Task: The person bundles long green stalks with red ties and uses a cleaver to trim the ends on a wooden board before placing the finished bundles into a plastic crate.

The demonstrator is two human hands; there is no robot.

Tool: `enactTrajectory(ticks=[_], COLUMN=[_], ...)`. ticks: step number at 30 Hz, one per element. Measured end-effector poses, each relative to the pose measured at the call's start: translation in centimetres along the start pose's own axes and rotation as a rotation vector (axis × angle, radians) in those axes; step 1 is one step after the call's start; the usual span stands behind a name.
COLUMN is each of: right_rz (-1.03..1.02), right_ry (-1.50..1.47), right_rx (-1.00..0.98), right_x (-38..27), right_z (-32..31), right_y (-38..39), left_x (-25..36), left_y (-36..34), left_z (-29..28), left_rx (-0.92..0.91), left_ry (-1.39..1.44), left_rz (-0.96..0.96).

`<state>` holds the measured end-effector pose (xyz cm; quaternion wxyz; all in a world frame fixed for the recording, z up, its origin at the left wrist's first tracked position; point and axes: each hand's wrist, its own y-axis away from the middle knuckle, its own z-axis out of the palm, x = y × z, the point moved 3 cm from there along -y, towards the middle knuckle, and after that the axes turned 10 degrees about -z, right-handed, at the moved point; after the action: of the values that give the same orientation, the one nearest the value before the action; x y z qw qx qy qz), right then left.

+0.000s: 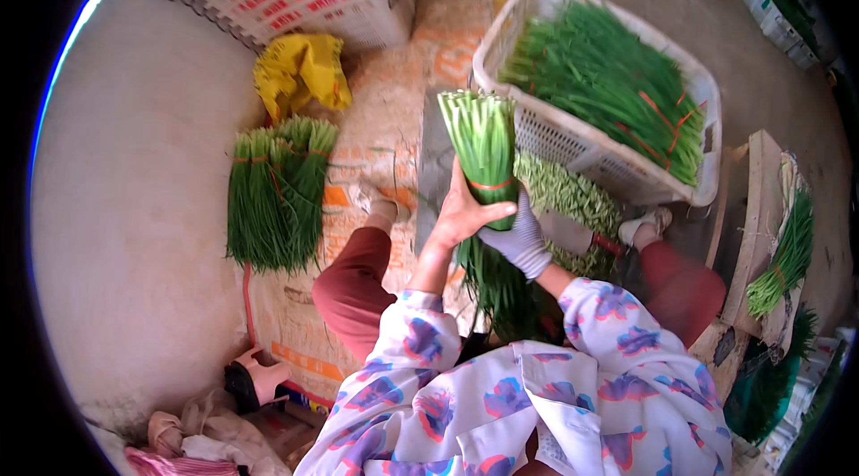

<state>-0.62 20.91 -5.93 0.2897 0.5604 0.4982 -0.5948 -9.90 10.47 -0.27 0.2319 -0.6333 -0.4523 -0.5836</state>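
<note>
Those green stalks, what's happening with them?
A seated person grips one bundle of green stalks, tied with a red band, upright in both hands. The bare left hand and the gloved right hand clasp it near the band. A white basket beside them holds more tied stalks, and finished bundles lie on the floor to the left, by a yellow bag.
</note>
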Motion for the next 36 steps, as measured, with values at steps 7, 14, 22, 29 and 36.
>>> enactTrajectory(ticks=[7,14,22,29,36], right_rz=[0.650,0.750,0.731,0.624,0.761], right_ry=[-0.288,0.360,1.464,1.510,0.926], right_rx=[-0.171,-0.637,-0.451,-0.599,-1.136], right_x=[9.7,15.5,22.4,27.3,26.3], right_z=[8.7,-1.7,-20.8,-22.2,-21.7], right_y=[11.1,11.8,11.3,10.9,8.7], left_x=[-14.4,-30.9,-26.0,-25.1,-28.0], left_y=[-5.8,-9.7,-8.9,-7.5,-8.0], left_z=[-0.2,-0.5,4.3,8.0,7.4], left_rx=[-0.217,-0.517,-0.317,-0.178,-0.244], left_ry=[-0.414,-0.591,-1.149,-1.252,-0.901], left_rz=[-0.419,-0.545,-0.238,-0.172,-0.230])
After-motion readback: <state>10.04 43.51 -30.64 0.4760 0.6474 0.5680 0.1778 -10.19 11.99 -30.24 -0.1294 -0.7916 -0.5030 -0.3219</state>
